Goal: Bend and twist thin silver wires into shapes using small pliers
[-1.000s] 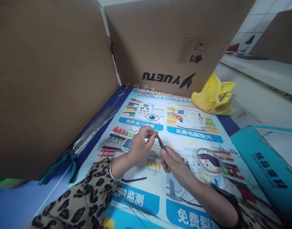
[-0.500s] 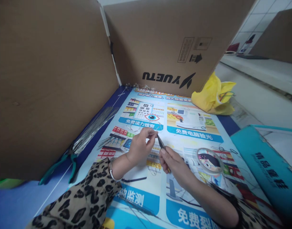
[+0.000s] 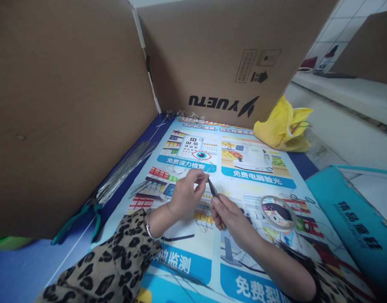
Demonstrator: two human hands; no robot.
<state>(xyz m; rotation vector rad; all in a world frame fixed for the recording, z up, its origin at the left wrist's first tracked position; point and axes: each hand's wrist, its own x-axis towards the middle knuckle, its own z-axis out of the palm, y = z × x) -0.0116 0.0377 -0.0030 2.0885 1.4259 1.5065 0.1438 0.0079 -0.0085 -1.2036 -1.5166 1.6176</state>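
Note:
My right hand (image 3: 226,212) is wrapped round a pair of dark, thin-nosed pliers (image 3: 213,189) above the printed sheet (image 3: 225,126). The tip of the pliers points up and to the left and meets the fingertips of my left hand (image 3: 187,191). My left thumb and forefinger are pinched together there; what they hold is too small to make out. A roll of clear tape (image 3: 295,219) lies to the right of my right hand. Thin wires (image 3: 180,271) lie on the sheet below my hands.
Green-handled pliers (image 3: 97,219) and a bundle of silvery wires (image 3: 124,172) lie at the left. Cardboard panels (image 3: 193,50) stand behind and at the left. A yellow bag (image 3: 275,128) and a teal box (image 3: 348,210) are on the right.

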